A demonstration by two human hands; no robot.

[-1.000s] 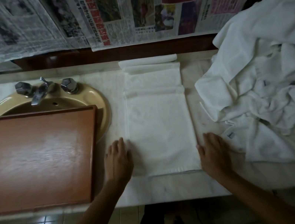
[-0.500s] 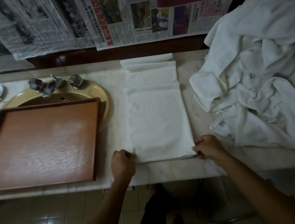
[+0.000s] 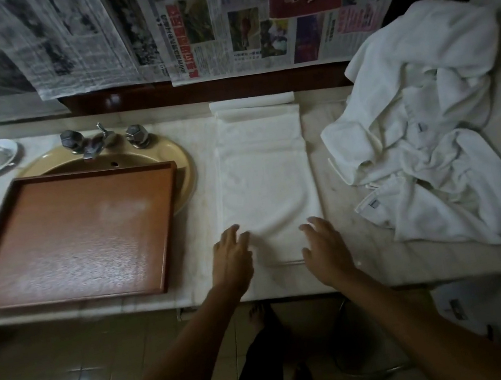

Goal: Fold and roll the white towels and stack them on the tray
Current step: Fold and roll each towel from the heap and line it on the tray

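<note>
Towel's [image 3: 267, 187] near corners (both) hidden under the hands

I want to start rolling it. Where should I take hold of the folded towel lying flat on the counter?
Grip the folded towel at its two near corners, coming from the counter's front edge. It lies as a long strip running away from you, and both hands already rest there.

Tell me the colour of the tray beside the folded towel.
Reddish-brown tray, with a darker rim; head view.

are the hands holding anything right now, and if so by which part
Nothing is gripped. The left hand and right hand lie with fingers spread on the near end of the folded towel, one at each near corner, resting on it, not pinching.
</note>
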